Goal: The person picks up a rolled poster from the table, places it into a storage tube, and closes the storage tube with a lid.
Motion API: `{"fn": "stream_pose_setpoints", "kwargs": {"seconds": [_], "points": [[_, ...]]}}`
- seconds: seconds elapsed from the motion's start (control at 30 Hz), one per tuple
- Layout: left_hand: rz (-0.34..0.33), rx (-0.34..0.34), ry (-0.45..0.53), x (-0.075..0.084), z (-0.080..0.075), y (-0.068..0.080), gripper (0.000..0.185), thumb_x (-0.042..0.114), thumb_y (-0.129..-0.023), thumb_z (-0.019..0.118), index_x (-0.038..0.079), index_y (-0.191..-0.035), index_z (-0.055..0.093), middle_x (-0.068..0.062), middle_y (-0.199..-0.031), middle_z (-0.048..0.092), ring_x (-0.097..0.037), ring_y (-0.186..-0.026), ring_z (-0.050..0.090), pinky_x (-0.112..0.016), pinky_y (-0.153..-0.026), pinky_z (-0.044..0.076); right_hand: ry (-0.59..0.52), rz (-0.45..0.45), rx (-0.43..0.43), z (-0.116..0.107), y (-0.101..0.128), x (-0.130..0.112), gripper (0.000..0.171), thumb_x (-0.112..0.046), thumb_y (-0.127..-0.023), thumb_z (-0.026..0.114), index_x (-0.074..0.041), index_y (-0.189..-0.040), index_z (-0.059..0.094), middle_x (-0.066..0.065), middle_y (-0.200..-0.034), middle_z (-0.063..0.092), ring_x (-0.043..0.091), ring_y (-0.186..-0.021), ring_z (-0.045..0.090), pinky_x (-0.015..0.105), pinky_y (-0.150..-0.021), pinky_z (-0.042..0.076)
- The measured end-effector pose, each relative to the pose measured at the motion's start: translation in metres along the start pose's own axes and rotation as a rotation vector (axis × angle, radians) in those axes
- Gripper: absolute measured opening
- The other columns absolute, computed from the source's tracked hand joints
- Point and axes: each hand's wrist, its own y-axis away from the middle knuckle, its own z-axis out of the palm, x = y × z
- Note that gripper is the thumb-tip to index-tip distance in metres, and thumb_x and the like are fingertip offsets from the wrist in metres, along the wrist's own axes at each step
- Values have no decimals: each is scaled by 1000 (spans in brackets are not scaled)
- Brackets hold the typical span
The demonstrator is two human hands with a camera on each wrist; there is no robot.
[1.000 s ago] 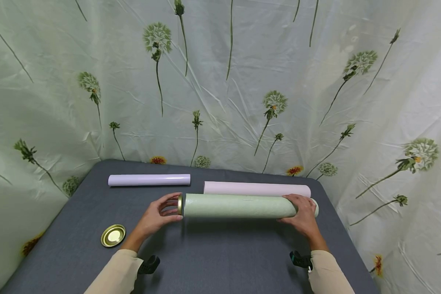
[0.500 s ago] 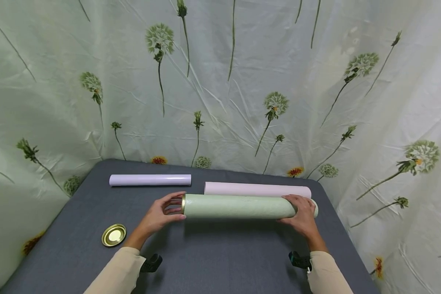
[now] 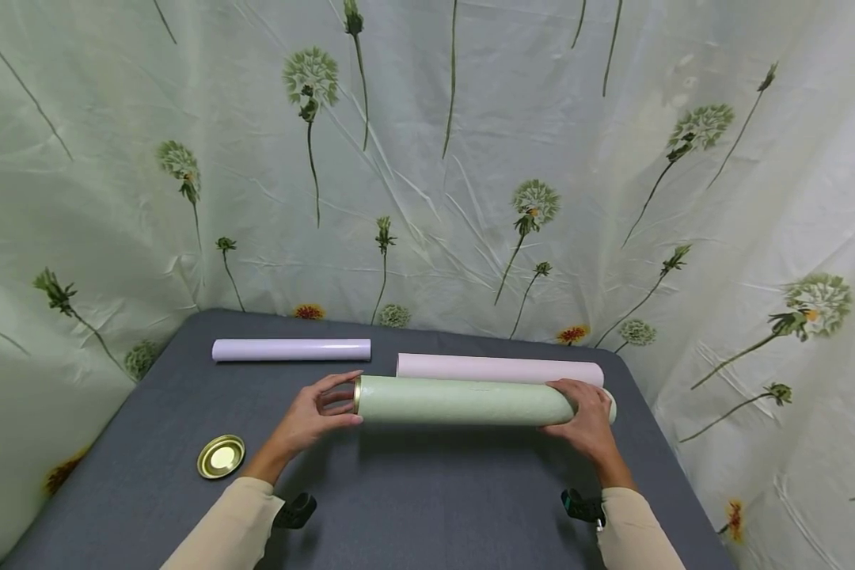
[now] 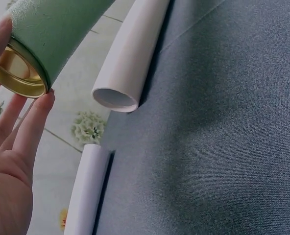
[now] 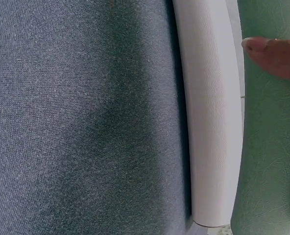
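Observation:
A pale green cardboard tube [image 3: 463,400] is held lengthwise above the table in the head view. My right hand [image 3: 587,413] grips it around its right end, the thumb [image 5: 275,55] lying along its surface in the right wrist view. At the left end, a gold metal cap [image 4: 18,86] sits in the tube's mouth. The thumb and fingertips of my left hand [image 3: 309,416] hold the cap's rim, spread around it with the palm apart from it. In the left wrist view the cap's recessed face shows inside its raised rim.
A second gold cap [image 3: 210,465] lies on the grey cloth-covered table [image 3: 427,499] at the left. Farther back lie a lilac roll [image 3: 290,349] and a pale pink tube [image 3: 499,366], the latter just behind the green one. A flower-print curtain [image 3: 427,158] hangs behind the table.
My left hand has moved slightly right, bringing the gold cap from just outside the green tube's left end into its mouth. The right hand has kept its grip almost unmoved.

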Motion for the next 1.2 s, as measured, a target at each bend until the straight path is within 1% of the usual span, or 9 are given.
{"fn": "stream_pose_setpoints", "kwargs": {"seconds": [0.17,0.27,0.37,0.63,0.77,0.93,1.0,1.07,1.2], "points": [[36,11,-41,-1,-1,0,70,5,-75,81,-3,-137,49,-24,-137,49,-44,-122,50,-43,-95,46,0,-11,-4,1,0,-1,70,-7,-44,95,-2,-108,68,20,-111,65,37,-107,51,59,-90,21],[71,3,-71,-2,-2,0,69,3,-75,80,-4,-136,50,-25,-132,51,-44,-121,51,-42,-97,45,6,-19,-8,1,0,-2,71,-9,-44,96,-2,-109,68,19,-111,65,37,-107,51,59,-90,21],[93,6,-72,-2,-2,1,69,1,-74,80,-5,-136,50,-27,-129,52,-45,-121,50,-39,-97,46,7,-25,-9,2,1,-3,71,-10,-45,96,-2,-109,68,19,-111,65,37,-107,51,58,-90,21],[72,43,-19,-1,0,1,66,-1,-73,80,-6,-132,51,-28,-138,47,-45,-121,50,-36,-95,46,8,-47,10,1,0,-4,70,-9,-45,95,-2,-110,68,21,-111,65,39,-106,51,60,-89,21],[87,49,-53,-1,1,-1,66,-2,-72,80,-8,-131,52,-27,-132,52,-43,-121,51,-36,-96,46,12,-45,3,1,-1,-2,70,-10,-45,95,-1,-110,68,22,-112,65,40,-106,51,61,-89,21],[114,74,-133,0,1,-1,67,2,-69,83,-7,-130,55,-22,-122,59,-33,-117,57,-36,-95,47,16,-55,8,1,-3,-1,71,-10,-44,96,-2,-108,68,21,-110,65,40,-106,52,61,-89,21],[116,73,-141,-1,2,-1,67,2,-69,83,-5,-130,56,-20,-120,60,-27,-116,58,-36,-95,47,14,-56,12,0,-3,-2,71,-10,-43,96,-2,-108,69,21,-109,66,40,-105,52,61,-89,21],[120,66,-137,-3,2,-1,68,1,-69,83,-4,-132,56,-20,-118,60,-26,-115,58,-36,-96,47,13,-54,14,-1,-3,-2,71,-10,-42,96,-2,-107,69,21,-109,66,40,-105,52,61,-88,21],[116,59,-129,-5,3,-1,69,2,-69,83,-4,-132,56,-21,-118,60,-35,-115,57,-37,-94,48,25,-48,11,-1,-2,-2,72,-10,-41,96,-2,-106,70,21,-108,66,40,-104,52,61,-88,21]]}}
